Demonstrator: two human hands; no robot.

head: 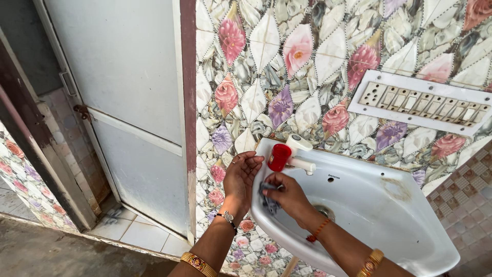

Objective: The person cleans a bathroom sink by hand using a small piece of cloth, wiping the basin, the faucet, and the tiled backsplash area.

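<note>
Two hands work over a white sink [389,225]: the right hand [288,195] clenches a dark cloth [268,201], the left hand [242,174] is released, palm up. Just above the fingers, a white tap [300,154] with a red attachment [279,157] juts out; a switch panel [423,102] sits further right.

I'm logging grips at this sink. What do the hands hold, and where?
The right hand pinches a dark grey cloth by its upper end. The left hand is open and holds nothing.

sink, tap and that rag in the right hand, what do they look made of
Sink: likely glazed ceramic, white and glossy with soft reflections and a thick rounded rim.
Tap: looks like white plastic, matte and moulded, with a red plastic-looking cap.
Rag: soft woven cloth, grey-blue, crumpled in folds in the right hand; it may be wet, but that cannot be told.
</note>
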